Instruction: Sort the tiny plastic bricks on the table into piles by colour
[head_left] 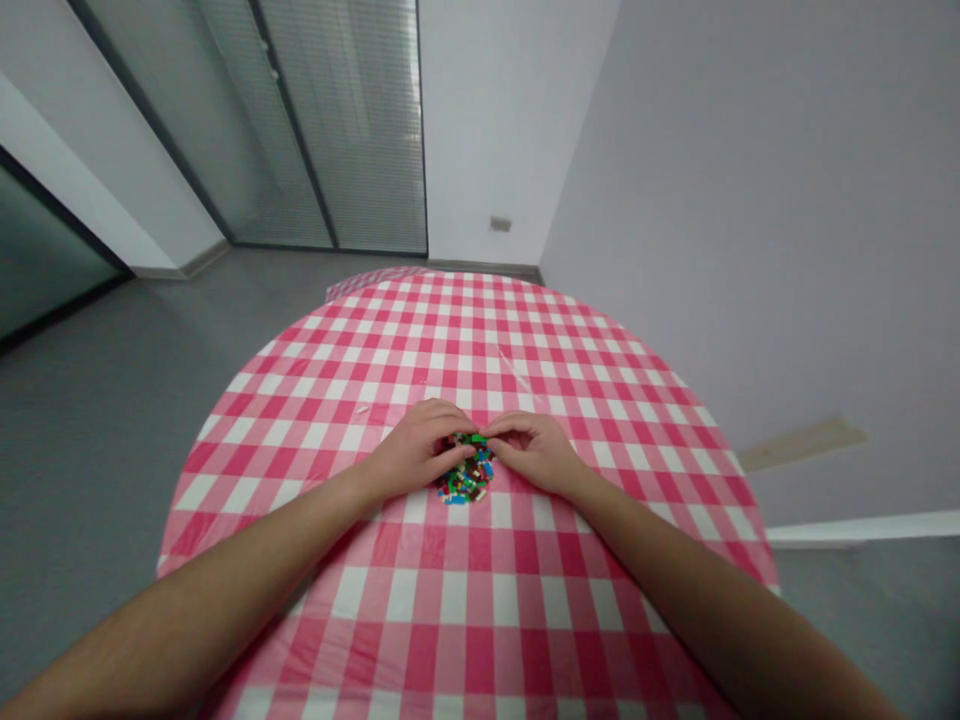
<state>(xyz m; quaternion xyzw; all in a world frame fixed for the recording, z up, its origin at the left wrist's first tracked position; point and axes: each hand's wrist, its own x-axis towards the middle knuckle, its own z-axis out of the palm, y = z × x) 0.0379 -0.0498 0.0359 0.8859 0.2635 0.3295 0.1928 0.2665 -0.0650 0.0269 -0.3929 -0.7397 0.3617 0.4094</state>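
Note:
A small heap of tiny multicoloured toy building bricks (463, 487) lies on the checked tablecloth between my hands. My left hand (424, 447) curves over the heap's left side, thumb and fingers apart, with bricks showing in the gap. From the right, my right hand (534, 452) reaches over the heap's edge, thumb and forefinger pinched at a small green brick (478, 438). The left fingertips come close to that same brick; whether they touch it is too small to tell. Blue, white, red and dark pieces show in the heap, its upper left part hidden by my left hand.
A round table with a red and white checked cloth (480, 580) stands under my arms. Small whitish scraps (362, 409) lie beyond my left hand. Behind are glass doors (352, 130), a wall socket (500, 224) and a grey wall (750, 200) at the right.

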